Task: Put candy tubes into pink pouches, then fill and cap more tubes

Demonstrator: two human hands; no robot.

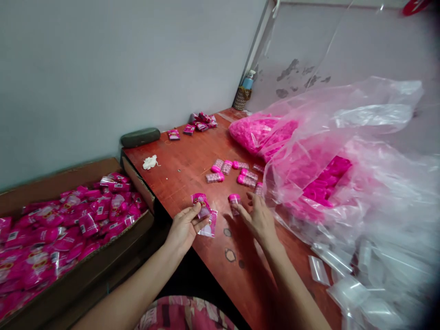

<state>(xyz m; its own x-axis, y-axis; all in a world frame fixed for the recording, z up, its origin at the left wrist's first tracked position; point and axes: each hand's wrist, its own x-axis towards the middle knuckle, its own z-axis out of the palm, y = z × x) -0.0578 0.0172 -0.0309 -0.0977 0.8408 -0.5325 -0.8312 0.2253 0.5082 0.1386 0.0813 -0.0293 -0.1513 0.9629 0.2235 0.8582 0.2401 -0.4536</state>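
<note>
My left hand [185, 227] pinches a pink printed plastic sleeve [202, 203] between thumb and fingers. Under it, another pink and clear sleeve [210, 224] lies at the table's near edge. My right hand [259, 217] is over the tabletop with its fingers apart. Its thumb is beside a small clear container with a pink cap [234, 201]; whether they touch, I cannot tell. Beyond the fingers lie several similar capped containers [227, 167] with small pale balls inside.
At left stands a cardboard box [139, 185] full of pink wrapped packs. Large clear bags of pink parts [264, 133] cover the table's right side, with clear plastic pieces [319, 270] nearer. Small pink packs [204, 121], a dark case [140, 137] and a bottle [248, 80] line the back.
</note>
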